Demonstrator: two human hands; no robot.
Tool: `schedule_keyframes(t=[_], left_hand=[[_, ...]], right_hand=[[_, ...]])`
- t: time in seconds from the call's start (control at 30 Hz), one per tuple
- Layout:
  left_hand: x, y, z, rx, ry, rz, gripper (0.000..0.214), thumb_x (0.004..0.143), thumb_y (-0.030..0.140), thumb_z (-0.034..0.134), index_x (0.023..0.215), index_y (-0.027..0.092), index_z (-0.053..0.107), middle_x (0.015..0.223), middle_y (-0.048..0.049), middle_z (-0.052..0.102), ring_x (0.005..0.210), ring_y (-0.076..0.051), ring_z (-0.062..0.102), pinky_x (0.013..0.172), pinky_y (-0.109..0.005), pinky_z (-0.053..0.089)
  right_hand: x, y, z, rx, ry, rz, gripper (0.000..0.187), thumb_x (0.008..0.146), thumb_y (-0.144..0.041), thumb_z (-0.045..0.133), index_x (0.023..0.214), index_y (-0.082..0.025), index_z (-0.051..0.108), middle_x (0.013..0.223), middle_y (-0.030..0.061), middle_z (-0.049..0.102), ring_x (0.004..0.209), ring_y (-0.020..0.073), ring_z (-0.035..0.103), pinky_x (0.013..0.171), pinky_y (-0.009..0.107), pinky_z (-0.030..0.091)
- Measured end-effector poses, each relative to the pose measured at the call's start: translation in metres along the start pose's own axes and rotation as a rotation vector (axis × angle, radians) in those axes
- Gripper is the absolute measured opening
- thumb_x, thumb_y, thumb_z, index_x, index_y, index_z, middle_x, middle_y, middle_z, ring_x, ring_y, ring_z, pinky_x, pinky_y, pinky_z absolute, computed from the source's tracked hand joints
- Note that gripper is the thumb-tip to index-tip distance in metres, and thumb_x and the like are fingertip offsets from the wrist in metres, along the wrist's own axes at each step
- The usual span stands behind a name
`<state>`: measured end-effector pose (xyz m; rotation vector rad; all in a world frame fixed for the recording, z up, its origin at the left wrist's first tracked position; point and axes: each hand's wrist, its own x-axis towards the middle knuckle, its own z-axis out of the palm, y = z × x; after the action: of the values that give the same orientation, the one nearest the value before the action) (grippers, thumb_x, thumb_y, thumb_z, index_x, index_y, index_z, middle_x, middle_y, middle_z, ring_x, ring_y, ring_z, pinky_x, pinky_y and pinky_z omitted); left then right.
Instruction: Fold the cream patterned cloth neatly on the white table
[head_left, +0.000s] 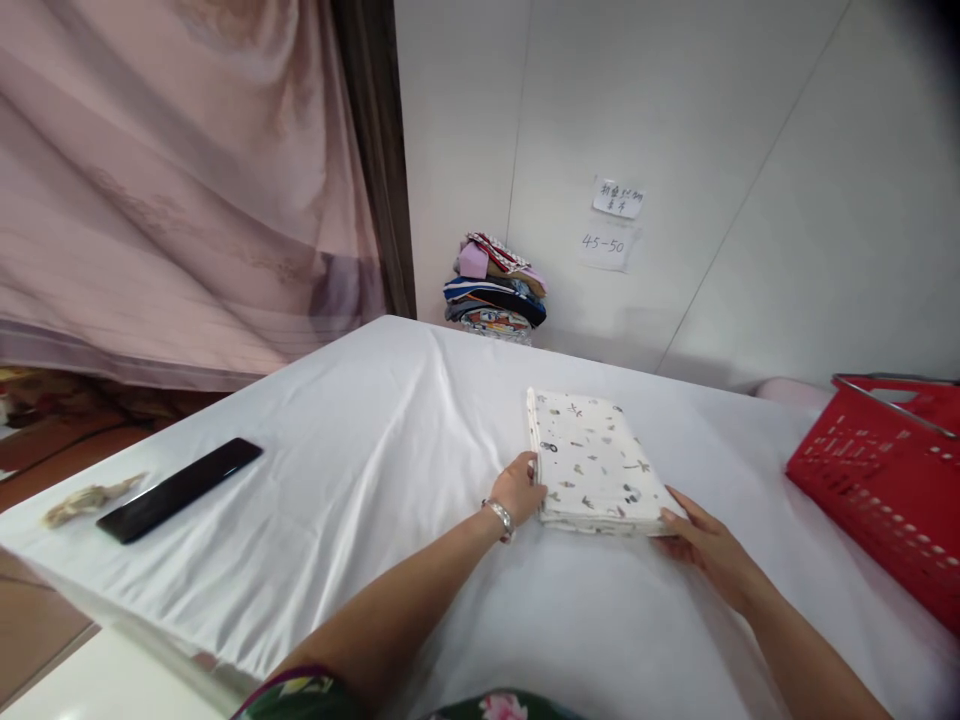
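Note:
A white cloth [592, 455] with small printed figures lies folded into a flat, layered rectangle on the white-covered table [360, 450]. At its left edge, near the front corner, my left hand [519, 490] grips the layers, a silver bracelet on the wrist. My right hand [705, 545] has the front right corner pinched, thumb on top and fingers partly hidden beneath. Both hands are closed on the cloth, which rests on or just above the table; I cannot tell which.
A red plastic basket [877, 480] with a metal handle stands at the right. A stack of folded fabrics [495, 290] sits by the back wall. On the left lie a black slab-like object [180, 490] and a beige bundle [90, 500]. A pink curtain [187, 180] hangs beyond.

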<state>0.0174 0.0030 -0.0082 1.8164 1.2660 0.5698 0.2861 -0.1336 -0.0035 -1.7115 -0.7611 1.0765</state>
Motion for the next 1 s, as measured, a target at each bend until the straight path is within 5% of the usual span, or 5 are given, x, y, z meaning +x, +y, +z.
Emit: schedule_keyframes(t=[0.2, 0.4, 0.57, 1.0], left_hand=[[0.001, -0.008, 0.002, -0.102, 0.084, -0.02, 0.041, 0.073, 0.017, 0.056, 0.113, 0.019, 0.05, 0.085, 0.0004, 0.062, 0.069, -0.01, 0.058, 0.064, -0.019, 0.044], [-0.004, -0.008, -0.003, -0.107, 0.065, 0.02, 0.032, 0.073, 0.015, 0.055, 0.105, 0.017, 0.055, 0.08, 0.0004, 0.065, 0.067, -0.01, 0.059, 0.063, -0.019, 0.044], [-0.009, -0.009, -0.01, -0.094, -0.007, 0.019, 0.032, 0.071, 0.013, 0.056, 0.103, 0.016, 0.055, 0.071, 0.0022, 0.066, 0.062, -0.01, 0.06, 0.06, -0.018, 0.045], [-0.008, -0.015, -0.012, -0.041, -0.232, -0.101, 0.029, 0.073, 0.03, 0.058, 0.1, 0.019, 0.056, 0.06, 0.0025, 0.065, 0.048, -0.011, 0.057, 0.045, -0.019, 0.043]], right_hand=[[-0.011, -0.007, 0.01, -0.684, 0.22, -0.449, 0.043, 0.074, -0.042, 0.055, 0.112, -0.022, 0.059, 0.124, 0.0065, 0.053, 0.112, 0.0267, 0.05, 0.085, 0.038, 0.048], [-0.026, -0.02, 0.08, -0.772, -0.05, -0.726, 0.031, 0.084, -0.037, 0.046, 0.11, -0.025, 0.059, 0.119, 0.0052, 0.057, 0.109, 0.0226, 0.052, 0.087, 0.038, 0.047], [-0.021, -0.027, 0.127, -0.823, -0.097, -0.904, 0.024, 0.082, -0.028, 0.051, 0.103, -0.022, 0.063, 0.114, 0.0065, 0.059, 0.106, 0.0226, 0.053, 0.091, 0.039, 0.045], [-0.014, -0.012, 0.136, -0.749, -0.044, -0.902, 0.021, 0.084, -0.026, 0.049, 0.095, -0.023, 0.067, 0.106, 0.0064, 0.063, 0.1, 0.0205, 0.056, 0.089, 0.036, 0.045]])
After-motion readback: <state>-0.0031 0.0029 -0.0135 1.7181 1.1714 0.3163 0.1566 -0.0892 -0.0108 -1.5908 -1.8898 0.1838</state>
